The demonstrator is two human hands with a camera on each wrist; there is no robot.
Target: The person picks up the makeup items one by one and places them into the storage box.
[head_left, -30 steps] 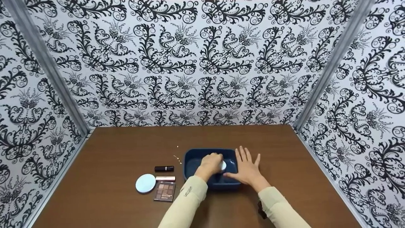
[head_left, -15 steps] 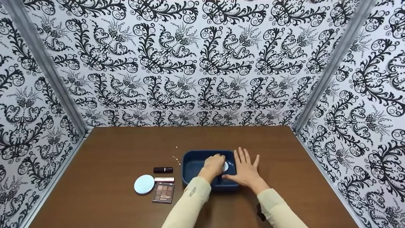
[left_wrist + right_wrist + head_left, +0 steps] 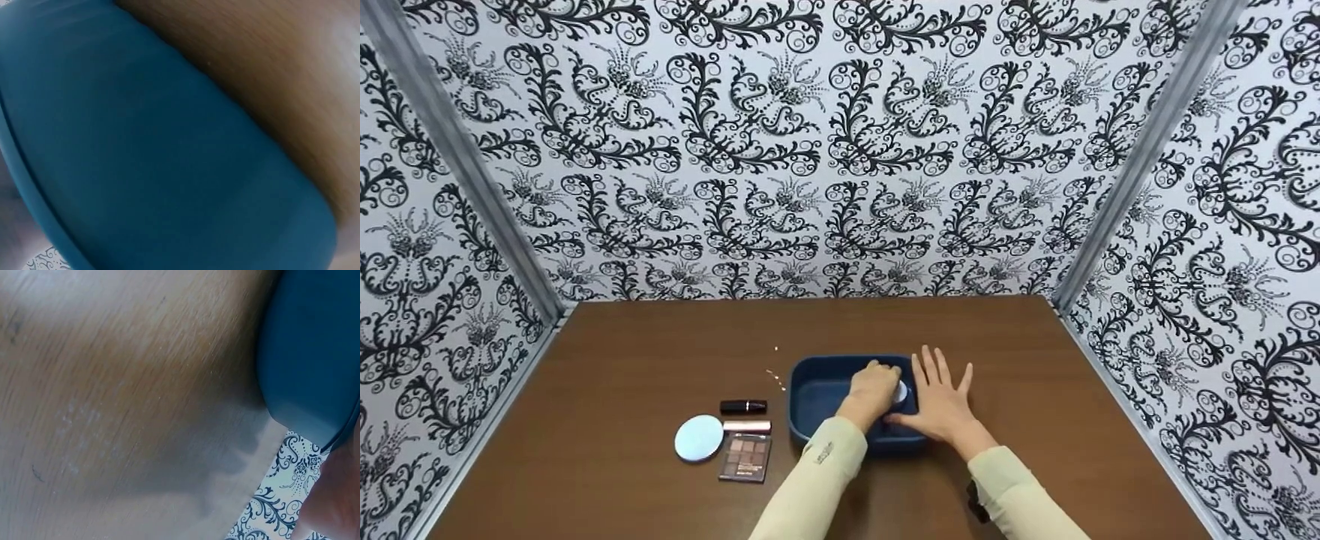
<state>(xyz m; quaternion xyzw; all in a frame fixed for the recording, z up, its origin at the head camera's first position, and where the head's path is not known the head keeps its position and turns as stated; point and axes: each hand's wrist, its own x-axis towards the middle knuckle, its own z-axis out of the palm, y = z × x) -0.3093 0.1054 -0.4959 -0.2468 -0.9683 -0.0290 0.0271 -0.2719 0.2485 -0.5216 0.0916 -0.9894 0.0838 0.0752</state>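
A dark blue rectangular tub (image 3: 817, 397) stands on the wooden table. My left hand (image 3: 874, 390) reaches into its right half with curled fingers, holding a small white round-faced thing (image 3: 901, 392) that shows past the knuckles; the fingers hide the rest, so I cannot tell its kind. My right hand (image 3: 941, 409) lies over the tub's right rim, fingers straight and spread, thumb reaching over the inside. In the left wrist view the tub's outer wall (image 3: 152, 140) fills most of the frame. The right wrist view shows the tub's rounded corner (image 3: 309, 354) and a blurred part of the right hand (image 3: 334, 495).
Left of the tub lie a black lipstick-like tube (image 3: 743, 407), a pink tube (image 3: 747, 427), a round pale-blue disc (image 3: 699, 438) and an eyeshadow palette (image 3: 745, 458). A thin beaded chain (image 3: 775, 379) lies behind them. Patterned walls (image 3: 825, 150) border the table (image 3: 660, 337).
My left hand has moved a little to the right inside the tub, the white thing moving with it. The right hand stays at the rim. The head view has shifted slightly.
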